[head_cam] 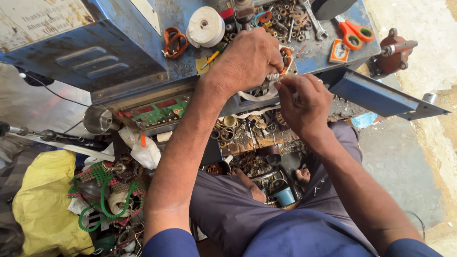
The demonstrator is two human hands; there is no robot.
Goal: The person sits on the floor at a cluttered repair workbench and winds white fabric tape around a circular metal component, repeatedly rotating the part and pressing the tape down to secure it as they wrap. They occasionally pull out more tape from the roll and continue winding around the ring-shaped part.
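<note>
Both hands meet at the front edge of a blue metal workbench (189, 9). My left hand (245, 61) is closed around a small metal part with white tape or cord (261, 93) trailing from it. My right hand (304, 105) pinches the same white strip just below and to the right. The part itself is mostly hidden by my fingers. A roll of white tape (205, 26) lies on the bench just beyond my left hand.
Orange-handled scissors (352, 33), spanners (312, 17), nuts and washers litter the bench top. A blue bracket (382, 95) juts out at right. Below lie a yellow bag (45, 208), green tubing (103, 197), wire scraps and a small blue cup (284, 196) between my legs.
</note>
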